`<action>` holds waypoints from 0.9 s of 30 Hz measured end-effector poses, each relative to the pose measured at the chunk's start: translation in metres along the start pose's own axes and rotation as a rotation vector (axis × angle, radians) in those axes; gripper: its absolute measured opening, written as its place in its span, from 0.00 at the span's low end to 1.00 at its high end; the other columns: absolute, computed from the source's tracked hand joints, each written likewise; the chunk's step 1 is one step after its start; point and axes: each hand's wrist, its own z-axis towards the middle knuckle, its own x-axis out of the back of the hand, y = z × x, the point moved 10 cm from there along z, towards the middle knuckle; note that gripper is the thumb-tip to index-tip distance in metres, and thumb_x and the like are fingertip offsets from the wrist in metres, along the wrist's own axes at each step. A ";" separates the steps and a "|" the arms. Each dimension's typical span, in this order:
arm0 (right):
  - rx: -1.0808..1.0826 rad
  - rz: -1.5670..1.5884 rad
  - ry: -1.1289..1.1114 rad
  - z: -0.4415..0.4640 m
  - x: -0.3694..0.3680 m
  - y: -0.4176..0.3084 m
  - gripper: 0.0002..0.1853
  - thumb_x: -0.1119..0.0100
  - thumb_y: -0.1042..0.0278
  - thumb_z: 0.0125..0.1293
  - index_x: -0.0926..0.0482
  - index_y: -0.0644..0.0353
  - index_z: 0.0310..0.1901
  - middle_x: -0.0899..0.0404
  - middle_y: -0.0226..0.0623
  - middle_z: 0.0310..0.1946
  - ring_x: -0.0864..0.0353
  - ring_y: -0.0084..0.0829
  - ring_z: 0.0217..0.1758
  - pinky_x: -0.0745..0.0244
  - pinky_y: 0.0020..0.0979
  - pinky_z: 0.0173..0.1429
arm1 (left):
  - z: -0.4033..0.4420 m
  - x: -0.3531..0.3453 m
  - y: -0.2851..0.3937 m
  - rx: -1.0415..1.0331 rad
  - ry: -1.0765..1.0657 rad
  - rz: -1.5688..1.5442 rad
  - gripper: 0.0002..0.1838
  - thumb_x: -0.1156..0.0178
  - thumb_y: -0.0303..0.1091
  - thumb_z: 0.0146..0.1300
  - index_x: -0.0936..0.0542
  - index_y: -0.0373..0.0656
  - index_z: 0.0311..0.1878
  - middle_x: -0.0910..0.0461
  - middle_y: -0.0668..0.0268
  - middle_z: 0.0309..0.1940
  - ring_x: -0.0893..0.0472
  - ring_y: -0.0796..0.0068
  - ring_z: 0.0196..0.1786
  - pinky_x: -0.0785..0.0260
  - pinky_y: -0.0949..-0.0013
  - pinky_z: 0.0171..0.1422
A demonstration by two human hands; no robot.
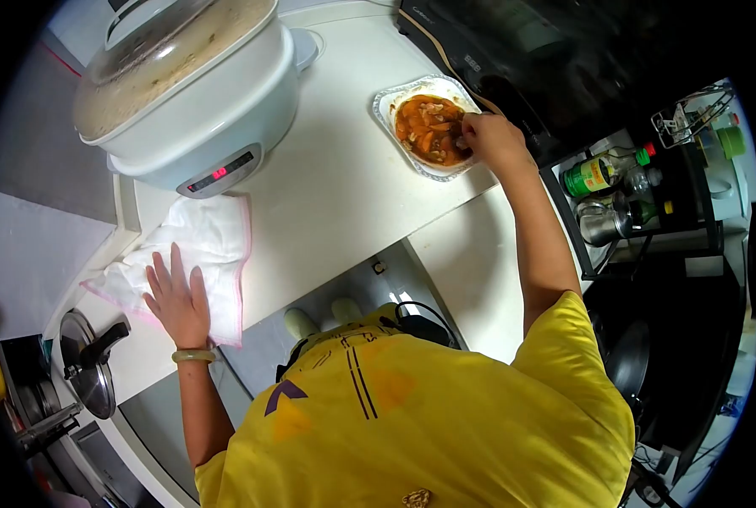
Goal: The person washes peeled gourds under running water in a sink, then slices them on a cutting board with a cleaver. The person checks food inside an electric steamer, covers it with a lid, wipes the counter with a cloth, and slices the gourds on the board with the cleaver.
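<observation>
My left hand [176,296] lies flat, fingers spread, on a white cloth [213,229] with pink edging. The cloth rests on the counter in front of a white electric steamer [200,127]. At the far right of the counter, my right hand [494,141] is closed at the right edge of a white bowl [384,108] with a patterned rim. Orange-brown food in sauce [428,127] fills much of the bowl. The fingertips reach over the rim beside the food. Whatever they grip is hidden by the hand.
A clear, fogged lid [175,59] covers the steamer, and its display glows red. Behind the bowl stands a black appliance [530,51]. Bottles [589,175] crowd a rack at right. A round metal pot lid [98,385] lies at the counter's left end.
</observation>
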 end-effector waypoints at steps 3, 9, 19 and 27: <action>-0.025 -0.017 -0.047 -0.006 -0.006 -0.004 0.07 0.38 0.67 0.59 0.16 0.49 0.39 0.15 0.36 0.37 0.15 0.39 0.45 0.22 0.41 0.46 | 0.000 0.000 -0.001 0.004 -0.002 0.001 0.31 0.53 0.52 0.72 0.38 0.59 0.76 0.45 0.54 0.77 0.47 0.41 0.78 0.59 0.32 0.75; -0.058 -0.085 -0.093 -0.012 -0.011 -0.017 0.08 0.37 0.63 0.61 0.16 0.50 0.41 0.14 0.36 0.41 0.15 0.40 0.47 0.21 0.40 0.48 | 0.001 -0.001 -0.001 0.019 -0.022 -0.001 0.31 0.53 0.53 0.72 0.38 0.59 0.76 0.46 0.54 0.78 0.48 0.41 0.78 0.59 0.32 0.75; -0.106 -0.033 -0.174 -0.010 -0.015 -0.017 0.11 0.44 0.69 0.63 0.15 0.50 0.44 0.15 0.37 0.47 0.17 0.40 0.55 0.21 0.40 0.54 | 0.001 -0.003 -0.003 0.004 -0.010 0.009 0.31 0.53 0.54 0.72 0.38 0.58 0.76 0.45 0.52 0.77 0.48 0.40 0.78 0.58 0.31 0.74; -0.031 0.088 -0.137 -0.009 -0.013 -0.031 0.07 0.38 0.70 0.58 0.16 0.52 0.38 0.15 0.36 0.40 0.17 0.36 0.46 0.22 0.37 0.49 | 0.001 -0.001 -0.003 0.007 -0.009 0.021 0.31 0.54 0.55 0.72 0.38 0.58 0.76 0.45 0.52 0.77 0.47 0.41 0.78 0.58 0.31 0.74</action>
